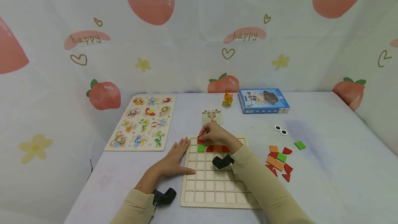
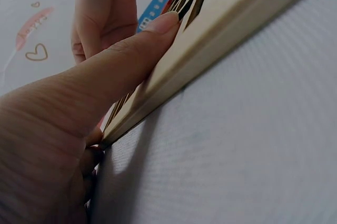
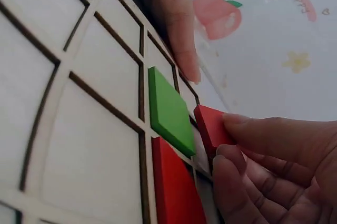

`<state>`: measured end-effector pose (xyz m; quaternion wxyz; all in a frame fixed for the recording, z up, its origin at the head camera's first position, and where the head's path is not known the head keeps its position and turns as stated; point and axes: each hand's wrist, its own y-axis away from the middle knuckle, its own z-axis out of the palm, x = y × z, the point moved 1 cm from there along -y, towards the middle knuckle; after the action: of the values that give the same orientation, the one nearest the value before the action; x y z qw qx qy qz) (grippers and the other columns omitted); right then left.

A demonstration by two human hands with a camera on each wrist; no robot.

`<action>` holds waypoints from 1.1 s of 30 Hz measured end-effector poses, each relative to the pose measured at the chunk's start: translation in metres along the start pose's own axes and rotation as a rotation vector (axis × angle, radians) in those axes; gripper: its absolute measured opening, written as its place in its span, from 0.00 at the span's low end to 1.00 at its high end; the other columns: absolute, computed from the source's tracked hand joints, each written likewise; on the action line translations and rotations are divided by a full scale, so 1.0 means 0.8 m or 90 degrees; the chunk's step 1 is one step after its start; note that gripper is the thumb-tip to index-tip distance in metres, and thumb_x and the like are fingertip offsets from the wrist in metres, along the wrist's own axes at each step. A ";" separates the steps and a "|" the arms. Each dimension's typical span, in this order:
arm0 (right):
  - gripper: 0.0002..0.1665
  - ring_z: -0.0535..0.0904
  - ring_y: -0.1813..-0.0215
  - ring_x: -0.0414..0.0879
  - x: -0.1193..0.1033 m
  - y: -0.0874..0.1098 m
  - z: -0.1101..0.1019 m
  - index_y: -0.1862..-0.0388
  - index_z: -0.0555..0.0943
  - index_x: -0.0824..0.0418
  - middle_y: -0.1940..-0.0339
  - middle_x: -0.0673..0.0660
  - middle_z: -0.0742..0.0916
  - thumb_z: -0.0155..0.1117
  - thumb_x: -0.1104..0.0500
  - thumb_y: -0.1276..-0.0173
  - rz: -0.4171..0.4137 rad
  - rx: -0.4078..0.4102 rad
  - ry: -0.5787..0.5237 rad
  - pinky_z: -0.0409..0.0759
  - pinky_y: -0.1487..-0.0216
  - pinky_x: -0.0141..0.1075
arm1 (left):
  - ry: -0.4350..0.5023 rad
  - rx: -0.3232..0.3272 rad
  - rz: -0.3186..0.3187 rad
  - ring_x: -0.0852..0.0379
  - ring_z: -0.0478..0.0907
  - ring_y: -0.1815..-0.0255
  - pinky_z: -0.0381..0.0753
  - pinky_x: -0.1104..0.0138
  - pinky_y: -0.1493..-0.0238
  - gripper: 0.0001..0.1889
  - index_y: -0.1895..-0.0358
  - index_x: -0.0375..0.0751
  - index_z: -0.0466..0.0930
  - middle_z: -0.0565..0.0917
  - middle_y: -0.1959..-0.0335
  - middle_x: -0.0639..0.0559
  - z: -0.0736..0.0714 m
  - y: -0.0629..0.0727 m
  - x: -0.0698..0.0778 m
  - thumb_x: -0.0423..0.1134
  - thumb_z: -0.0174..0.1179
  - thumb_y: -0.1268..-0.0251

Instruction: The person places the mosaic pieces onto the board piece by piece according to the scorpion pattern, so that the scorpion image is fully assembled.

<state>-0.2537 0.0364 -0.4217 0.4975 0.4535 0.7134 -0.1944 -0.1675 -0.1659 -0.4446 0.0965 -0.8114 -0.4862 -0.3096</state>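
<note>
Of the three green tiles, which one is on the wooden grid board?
The green tile nearest the red piece pinched by the right hand. The second green tile, among loose pieces, and the third, set apart, lie right of the board.

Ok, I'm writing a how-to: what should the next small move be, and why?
Perhaps press the red piece that the right hand pinches flat into the board, just beyond the green piece, then let go. It is right at the top row but looks not quite seated, and the left hand rests on the board's left edge, which should help.
</note>
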 end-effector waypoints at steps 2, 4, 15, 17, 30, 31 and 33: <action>0.06 0.73 0.80 0.39 0.000 0.000 0.001 0.68 0.81 0.68 0.79 0.52 0.81 0.65 0.64 0.39 0.004 0.002 0.004 0.76 0.77 0.27 | -0.001 0.000 0.000 0.49 0.33 0.23 0.32 0.52 0.24 0.60 0.26 0.39 0.40 0.40 0.23 0.46 0.000 0.000 0.000 0.62 0.68 0.56; 0.05 0.73 0.80 0.38 0.000 0.001 0.002 0.68 0.81 0.68 0.79 0.52 0.81 0.65 0.65 0.40 0.007 0.006 0.004 0.75 0.77 0.27 | -0.003 0.001 0.000 0.49 0.33 0.23 0.32 0.52 0.24 0.60 0.26 0.39 0.40 0.40 0.23 0.46 0.000 0.000 0.000 0.63 0.68 0.56; 0.04 0.74 0.78 0.40 0.001 0.001 0.010 0.71 0.82 0.67 0.77 0.54 0.81 0.66 0.66 0.41 0.037 0.037 0.029 0.76 0.77 0.27 | 0.001 0.002 0.004 0.48 0.34 0.23 0.33 0.51 0.24 0.60 0.26 0.39 0.41 0.41 0.23 0.45 0.000 -0.001 0.000 0.63 0.68 0.56; 0.04 0.74 0.78 0.40 0.001 0.001 0.011 0.72 0.82 0.66 0.76 0.54 0.81 0.66 0.65 0.41 0.040 0.042 0.037 0.76 0.77 0.27 | -0.003 0.000 -0.002 0.49 0.33 0.23 0.33 0.52 0.24 0.60 0.25 0.40 0.40 0.40 0.23 0.47 0.000 -0.001 0.000 0.63 0.67 0.56; 0.04 0.78 0.75 0.42 0.004 0.014 -0.002 0.70 0.82 0.66 0.74 0.56 0.83 0.66 0.64 0.40 0.053 0.051 0.037 0.80 0.71 0.30 | 0.001 0.002 -0.001 0.48 0.33 0.23 0.33 0.51 0.24 0.60 0.26 0.39 0.41 0.40 0.23 0.46 0.001 0.001 0.000 0.62 0.68 0.56; 0.05 0.78 0.75 0.42 0.004 0.017 -0.005 0.69 0.82 0.66 0.74 0.57 0.84 0.66 0.64 0.40 0.052 0.050 0.036 0.81 0.70 0.31 | 0.002 0.003 0.000 0.48 0.33 0.23 0.33 0.51 0.24 0.60 0.26 0.39 0.41 0.40 0.23 0.46 0.001 0.000 0.000 0.62 0.68 0.56; 0.05 0.78 0.74 0.41 0.003 0.023 -0.012 0.68 0.83 0.67 0.72 0.57 0.84 0.65 0.64 0.39 0.047 0.050 0.038 0.82 0.69 0.31 | 0.003 0.005 0.000 0.48 0.34 0.23 0.33 0.51 0.24 0.60 0.26 0.39 0.41 0.41 0.23 0.46 0.001 0.000 0.000 0.62 0.68 0.56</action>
<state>-0.2438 0.0539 -0.4168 0.4645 0.5043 0.7027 -0.1899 -0.1670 -0.1657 -0.4449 0.1007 -0.8104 -0.4869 -0.3099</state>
